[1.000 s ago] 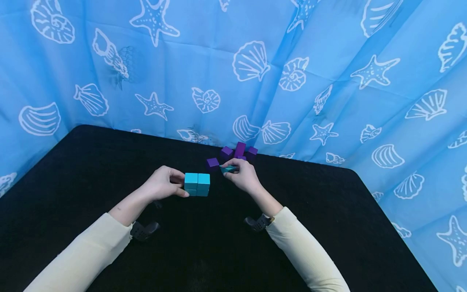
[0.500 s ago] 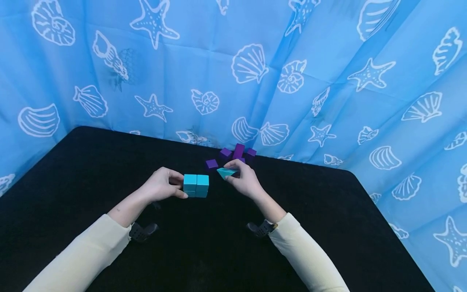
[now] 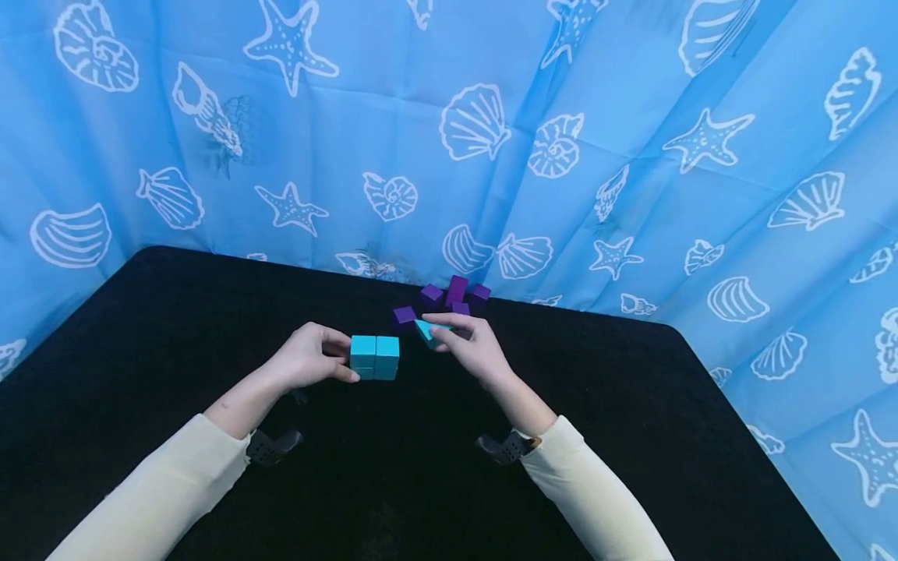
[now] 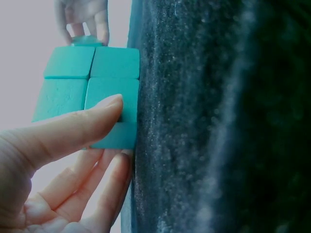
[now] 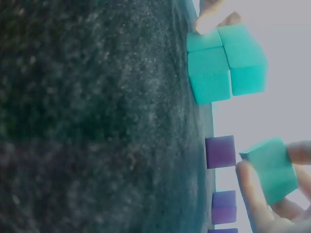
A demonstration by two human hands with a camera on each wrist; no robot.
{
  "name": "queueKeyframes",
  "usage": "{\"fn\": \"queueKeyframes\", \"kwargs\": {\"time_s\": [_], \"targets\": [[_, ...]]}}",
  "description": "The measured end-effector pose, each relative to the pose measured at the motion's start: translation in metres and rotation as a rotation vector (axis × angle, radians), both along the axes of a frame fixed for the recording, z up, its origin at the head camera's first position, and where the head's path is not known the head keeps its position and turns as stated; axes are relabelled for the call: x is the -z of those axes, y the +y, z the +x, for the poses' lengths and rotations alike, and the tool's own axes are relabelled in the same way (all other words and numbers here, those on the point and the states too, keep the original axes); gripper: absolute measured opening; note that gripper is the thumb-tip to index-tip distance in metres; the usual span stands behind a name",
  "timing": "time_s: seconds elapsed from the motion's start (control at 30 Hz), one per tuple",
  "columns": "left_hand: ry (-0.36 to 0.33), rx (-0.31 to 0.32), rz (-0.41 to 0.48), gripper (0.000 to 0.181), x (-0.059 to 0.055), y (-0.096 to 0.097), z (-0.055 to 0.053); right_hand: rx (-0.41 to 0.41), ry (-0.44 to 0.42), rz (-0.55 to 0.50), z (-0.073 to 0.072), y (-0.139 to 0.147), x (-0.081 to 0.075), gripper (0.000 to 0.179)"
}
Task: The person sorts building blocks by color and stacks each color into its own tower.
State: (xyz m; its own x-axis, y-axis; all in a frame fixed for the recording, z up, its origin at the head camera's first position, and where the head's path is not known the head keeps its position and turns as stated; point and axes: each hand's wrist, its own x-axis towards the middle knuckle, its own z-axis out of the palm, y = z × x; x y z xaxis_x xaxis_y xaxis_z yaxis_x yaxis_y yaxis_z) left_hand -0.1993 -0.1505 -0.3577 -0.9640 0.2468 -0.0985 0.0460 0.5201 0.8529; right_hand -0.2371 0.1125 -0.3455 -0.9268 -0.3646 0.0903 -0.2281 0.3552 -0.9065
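Teal blocks (image 3: 375, 357) stand two wide and two high on the black table. My left hand (image 3: 309, 354) grips this stack from its left side, with the thumb (image 4: 90, 124) on the near face of a lower block and the other fingers round the far side. To the right of the stack and a little behind it, my right hand (image 3: 477, 351) pinches a loose teal block (image 5: 272, 170) between thumb and fingers. That block is tilted and apart from the stack; its visible part looks triangular in the head view. The fingers hide some of it.
Several purple blocks lie behind the right hand near the table's back edge, among them a taller one (image 3: 457, 290) and a nearer one (image 3: 404, 315). A blue curtain (image 3: 393, 125) with white shells hangs behind the black table (image 3: 393, 483).
My right hand has turned the loose teal block, so more of its face shows, and has drawn slightly toward me. My left hand stays on the stack.
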Motion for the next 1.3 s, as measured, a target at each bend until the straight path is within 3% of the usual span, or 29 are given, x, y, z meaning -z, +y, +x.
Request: {"fn": "queueKeyframes", "kwargs": {"time_s": [0.27,0.53,1.0,1.3], "targets": [[-0.005,0.001,0.003,0.041,0.000,0.000,-0.001,0.018,-0.109,-0.181,0.002,-0.003,-0.005,0.032],[-0.005,-0.002,0.016,0.039,0.002,0.000,-0.002,-0.027,-0.042,-0.116,0.008,-0.009,-0.009,0.047],[0.008,0.010,0.017,0.039,0.001,0.000,0.000,-0.076,0.069,-0.088,0.014,-0.025,-0.012,0.034],[-0.012,0.011,0.015,0.038,0.001,-0.001,-0.002,-0.131,0.059,-0.090,0.017,-0.037,-0.009,0.035]]}}
